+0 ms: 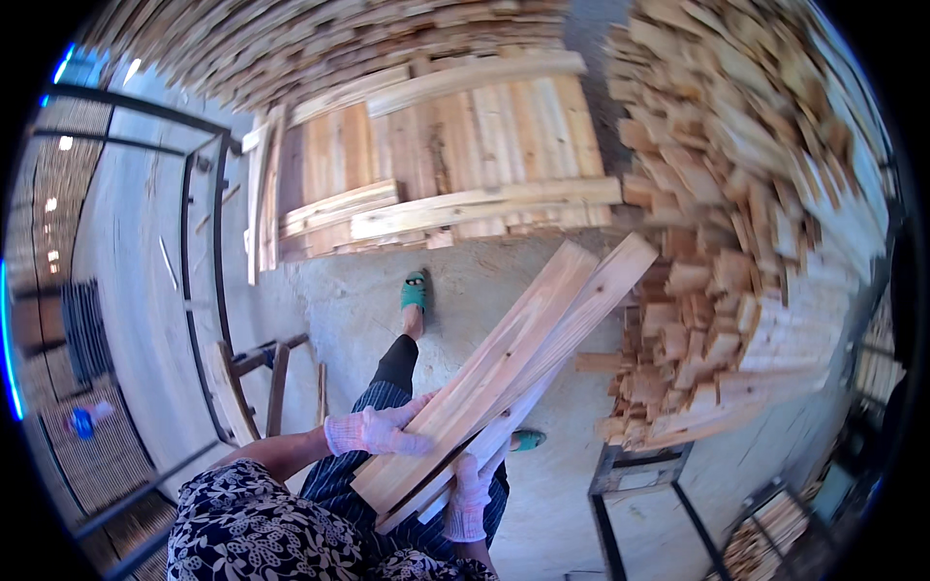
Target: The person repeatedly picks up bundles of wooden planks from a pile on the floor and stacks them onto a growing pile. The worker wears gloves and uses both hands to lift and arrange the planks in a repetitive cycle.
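I carry a few long wooden boards point(504, 363) in a slanting stack in front of my body, their far ends pointing up to the right. My left hand point(383, 429), in a pale knitted glove, grips the left edge near the lower end, its fingers lying over the top board. On the right side, my gloved right hand point(470, 499) holds the stack's edge from below; part of its grip is hidden by the boards. The top board has straight grain and small knots. A thinner, paler board shows along the right side.
Ahead lies a low stack of planks point(426, 145) with loose boards on top. A tall pile of wood pieces point(727, 223) stands to the right. Black metal frames point(218, 242) rise on the left, with another metal stand point(639, 474) at lower right. Concrete floor point(334, 300) lies between.
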Available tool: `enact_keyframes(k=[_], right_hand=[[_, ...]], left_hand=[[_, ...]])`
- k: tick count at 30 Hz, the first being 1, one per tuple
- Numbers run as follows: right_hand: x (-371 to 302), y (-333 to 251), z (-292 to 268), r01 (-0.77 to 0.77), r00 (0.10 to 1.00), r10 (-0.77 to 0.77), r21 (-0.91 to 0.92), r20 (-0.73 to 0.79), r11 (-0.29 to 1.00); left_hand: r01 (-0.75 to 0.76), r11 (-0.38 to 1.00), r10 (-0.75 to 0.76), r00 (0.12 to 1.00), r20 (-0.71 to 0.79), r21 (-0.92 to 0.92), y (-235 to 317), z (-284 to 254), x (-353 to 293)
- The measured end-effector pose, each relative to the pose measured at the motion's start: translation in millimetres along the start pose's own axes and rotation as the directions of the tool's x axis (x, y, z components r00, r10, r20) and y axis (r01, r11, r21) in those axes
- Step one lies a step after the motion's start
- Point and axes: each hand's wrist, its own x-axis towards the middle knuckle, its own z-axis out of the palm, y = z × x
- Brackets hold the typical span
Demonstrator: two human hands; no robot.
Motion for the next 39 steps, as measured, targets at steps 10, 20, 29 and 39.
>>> enact_keyframes(k=[10, 20, 29, 39], right_hand=[[166.9, -81.9, 197.1, 0.032, 0.942, 0.105, -0.397, 0.318, 0.917], [355.7, 10.6, 273.5, 0.235, 0.965, -0.135, -0.971, 0.226, 0.053], [395.8, -3.7, 114.2, -0.138, 0.943, 0.077, -0.170, -0.322, 0.976], [450.5, -24.0, 144.4, -0.322, 0.912, 0.362, 0.211, -0.191, 0.923]], left_hand=[[-0.400, 0.917, 0.360, 0.843, -0.399, -0.017, 54.7, -175.9, 5.7], [0.067, 0.997, -0.067, 0.563, -0.823, -0.036, 17.2, -314.2, 140.0], [-0.224, 0.945, -0.092, 0.523, -0.848, -0.240, 24.2, -325.6, 13.4], [0.053, 0.974, -0.226, 0.208, -0.952, -0.220, -11.0, -382.6, 5.1]])
